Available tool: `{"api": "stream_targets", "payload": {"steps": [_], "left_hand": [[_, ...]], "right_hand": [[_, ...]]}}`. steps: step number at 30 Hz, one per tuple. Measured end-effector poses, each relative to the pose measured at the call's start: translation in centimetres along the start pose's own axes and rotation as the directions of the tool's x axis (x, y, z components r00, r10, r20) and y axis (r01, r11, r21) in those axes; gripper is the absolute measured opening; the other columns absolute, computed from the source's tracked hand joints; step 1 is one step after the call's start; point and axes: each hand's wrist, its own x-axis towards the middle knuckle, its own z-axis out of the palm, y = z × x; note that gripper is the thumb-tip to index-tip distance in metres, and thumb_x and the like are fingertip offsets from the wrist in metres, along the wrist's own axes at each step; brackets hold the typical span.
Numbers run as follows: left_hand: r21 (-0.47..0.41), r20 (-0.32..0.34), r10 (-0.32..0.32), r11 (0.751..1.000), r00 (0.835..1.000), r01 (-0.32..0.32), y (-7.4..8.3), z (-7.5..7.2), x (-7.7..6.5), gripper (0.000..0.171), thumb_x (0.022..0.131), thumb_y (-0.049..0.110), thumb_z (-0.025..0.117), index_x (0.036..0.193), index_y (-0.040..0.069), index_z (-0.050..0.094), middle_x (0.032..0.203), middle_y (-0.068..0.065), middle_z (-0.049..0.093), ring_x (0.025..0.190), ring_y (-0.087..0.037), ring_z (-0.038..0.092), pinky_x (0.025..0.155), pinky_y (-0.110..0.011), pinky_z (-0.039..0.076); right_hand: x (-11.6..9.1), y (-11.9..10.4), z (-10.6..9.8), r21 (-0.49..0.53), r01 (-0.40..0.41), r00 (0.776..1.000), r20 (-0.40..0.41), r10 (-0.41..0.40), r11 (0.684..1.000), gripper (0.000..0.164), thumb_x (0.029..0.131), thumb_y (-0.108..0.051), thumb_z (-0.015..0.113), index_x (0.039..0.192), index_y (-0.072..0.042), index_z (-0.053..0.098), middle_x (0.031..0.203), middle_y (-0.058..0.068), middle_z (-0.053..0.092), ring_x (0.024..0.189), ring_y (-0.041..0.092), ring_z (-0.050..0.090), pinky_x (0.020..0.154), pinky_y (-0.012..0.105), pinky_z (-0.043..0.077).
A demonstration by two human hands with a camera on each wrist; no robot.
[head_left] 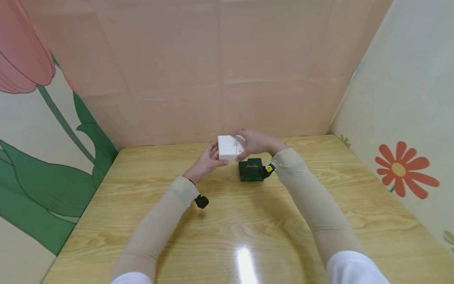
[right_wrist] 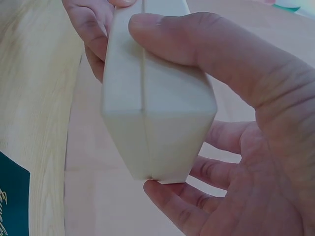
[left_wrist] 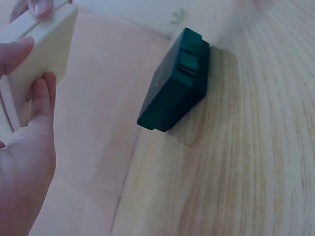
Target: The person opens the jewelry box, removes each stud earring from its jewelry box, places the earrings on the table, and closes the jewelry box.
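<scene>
Head view shows the white box (head_left: 226, 146) above the bench (head_left: 216, 232), seemingly closed and not yet set down, left hand (head_left: 205, 162) and right hand (head_left: 260, 142) clamped on it, green box (head_left: 250, 171) toward its half-past four.

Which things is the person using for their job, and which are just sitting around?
Being used:
white box, held up by the left hand and right hand

Probably just there:
dark green box, untouched on the wooden table
red flower picture, on the wall
</scene>
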Motion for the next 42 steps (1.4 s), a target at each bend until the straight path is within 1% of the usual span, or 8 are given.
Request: {"api": "stream_targets", "payload": {"steps": [4, 9, 13, 19, 22, 29, 34, 42], "left_hand": [[-0.011, 0.004, 0.006, 1.0, 1.0, -0.006, -0.4, -0.1, -0.1, 0.079, 0.085, -0.02, 0.057, 0.149, 0.008, 0.02, 0.152, -0.01, 0.031, 0.13, -0.033, 0.043, 0.085, -0.025, 0.052], [-0.012, 0.015, 0.01, 1.0, 1.0, -0.01, -0.6, -0.3, -0.2, 0.076, 0.086, -0.019, 0.056, 0.147, 0.008, 0.021, 0.151, -0.01, 0.031, 0.123, -0.03, 0.046, 0.083, -0.024, 0.052], [-0.015, 0.028, 0.006, 1.0, 1.0, -0.006, -0.6, -0.3, -0.2, 0.078, 0.085, -0.02, 0.057, 0.148, 0.008, 0.02, 0.151, -0.011, 0.031, 0.125, -0.032, 0.045, 0.084, -0.025, 0.052], [-0.008, 0.029, 0.001, 1.0, 1.0, -0.001, -0.5, -0.1, -0.3, 0.079, 0.085, -0.019, 0.058, 0.148, 0.009, 0.021, 0.151, -0.01, 0.03, 0.129, -0.035, 0.042, 0.084, -0.025, 0.052], [0.003, 0.031, 0.009, 1.0, 0.999, -0.009, -0.6, -0.1, -0.3, 0.078, 0.085, -0.019, 0.059, 0.147, 0.01, 0.022, 0.15, -0.009, 0.031, 0.129, -0.034, 0.042, 0.085, -0.025, 0.052], [0.018, 0.029, 0.011, 1.0, 1.0, -0.011, -0.7, -0.3, -0.2, 0.08, 0.083, -0.02, 0.059, 0.147, 0.01, 0.022, 0.15, -0.01, 0.031, 0.128, -0.032, 0.043, 0.085, -0.026, 0.052], [0.022, 0.023, 0.002, 1.0, 1.0, -0.003, -0.6, -0.4, -0.2, 0.081, 0.083, -0.021, 0.06, 0.147, 0.009, 0.021, 0.15, -0.011, 0.031, 0.13, -0.034, 0.041, 0.085, -0.026, 0.052], [0.035, 0.02, -0.002, 0.999, 1.0, 0.001, -0.6, -0.4, -0.2, 0.082, 0.082, -0.022, 0.06, 0.147, 0.008, 0.021, 0.15, -0.011, 0.031, 0.132, -0.034, 0.04, 0.086, -0.026, 0.051]], "right_hand": [[0.0, 0.0, 0.2, 0.001, 0.016, 1.0, 0.006, -0.016, 1.0, 0.095, 0.068, -0.026, 0.087, 0.148, -0.014, 0.037, 0.133, 0.013, 0.045, 0.108, 0.028, 0.047, 0.088, 0.04, 0.044], [0.0, 0.1, 0.3, -0.018, 0.041, 0.999, 0.01, -0.041, 0.999, 0.095, 0.07, -0.031, 0.085, 0.149, -0.014, 0.036, 0.136, 0.014, 0.045, 0.109, 0.028, 0.047, 0.089, 0.042, 0.043], [0.1, 0.0, 0.3, -0.03, 0.063, 0.998, 0.014, -0.063, 0.998, 0.091, 0.072, -0.035, 0.084, 0.148, -0.015, 0.038, 0.137, 0.012, 0.046, 0.11, 0.027, 0.048, 0.092, 0.042, 0.042], [0.2, 0.0, 0.6, -0.02, 0.095, 0.995, 0.008, -0.095, 0.995, 0.087, 0.072, -0.034, 0.084, 0.146, -0.014, 0.043, 0.148, 0.015, 0.039, 0.125, 0.031, 0.043, 0.101, 0.049, 0.038], [0.3, 0.2, 0.8, -0.028, 0.117, 0.993, -0.002, -0.117, 0.993, 0.085, 0.072, -0.035, 0.084, 0.145, -0.015, 0.045, 0.149, 0.015, 0.039, 0.129, 0.032, 0.041, 0.102, 0.05, 0.037], [0.3, 0.6, 1.1, -0.024, 0.121, 0.993, -0.017, -0.121, 0.992, 0.082, 0.072, -0.037, 0.084, 0.144, -0.021, 0.047, 0.149, 0.014, 0.039, 0.13, 0.031, 0.04, 0.101, 0.05, 0.037], [0.3, 0.5, 1.1, -0.039, 0.133, 0.991, -0.024, -0.134, 0.99, 0.079, 0.073, -0.037, 0.084, 0.142, -0.022, 0.049, 0.147, 0.01, 0.042, 0.129, 0.03, 0.041, 0.1, 0.048, 0.038], [0.4, 0.4, 1.1, -0.057, 0.141, 0.989, -0.034, -0.143, 0.988, 0.077, 0.073, -0.036, 0.084, 0.141, -0.023, 0.051, 0.146, 0.01, 0.043, 0.127, 0.03, 0.044, 0.099, 0.047, 0.039]]}}
